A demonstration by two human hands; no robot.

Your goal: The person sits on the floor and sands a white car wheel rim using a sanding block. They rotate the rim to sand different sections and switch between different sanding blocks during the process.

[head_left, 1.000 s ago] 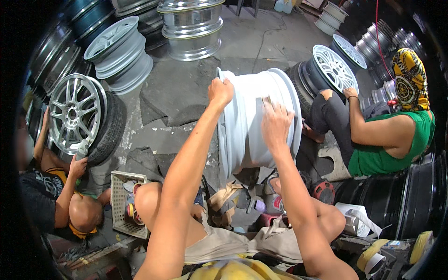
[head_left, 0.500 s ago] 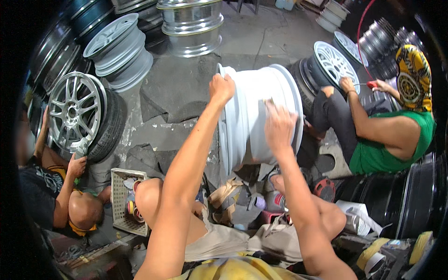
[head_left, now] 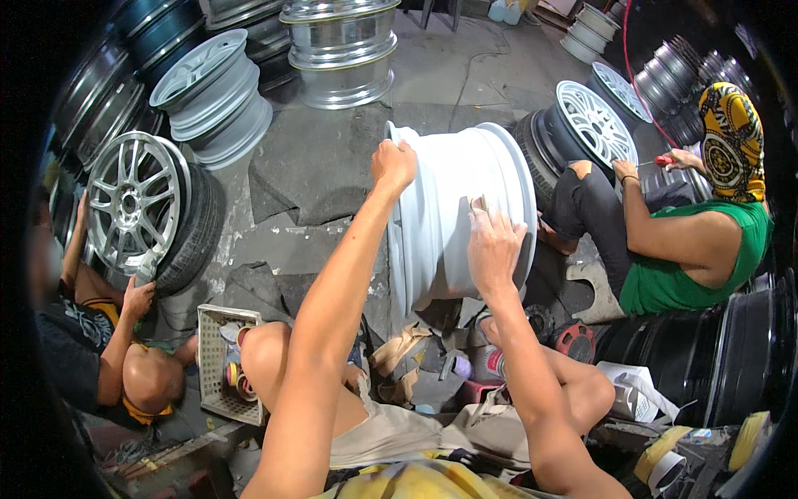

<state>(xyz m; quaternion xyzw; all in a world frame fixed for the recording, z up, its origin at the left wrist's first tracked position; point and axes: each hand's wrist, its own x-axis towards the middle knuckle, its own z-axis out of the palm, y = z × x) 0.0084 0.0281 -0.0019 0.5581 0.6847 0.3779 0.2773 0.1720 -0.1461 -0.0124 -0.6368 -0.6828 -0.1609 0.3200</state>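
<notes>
A pale grey-white wheel rim (head_left: 449,175) stands on edge before me, its smooth barrel facing up. My left hand (head_left: 394,163) is closed around the upper part of its left lip. On the barrel, toward the right lip, my right hand (head_left: 495,241) presses down with its fingers together. A small tan piece (head_left: 479,202), perhaps sandpaper, shows at those fingertips; most of it is hidden under them.
At left a person holds a tool against a silver wheel (head_left: 129,200) beside a tyre. On the right another person in green works at a white spoked wheel (head_left: 595,121). A plastic basket (head_left: 209,349) sits by my left knee. Stacked rims (head_left: 341,50) stand behind.
My right hand has slid slightly down the barrel toward me. My left hand keeps its hold on the lip. The person at right has drawn the red-handled tool slightly upright.
</notes>
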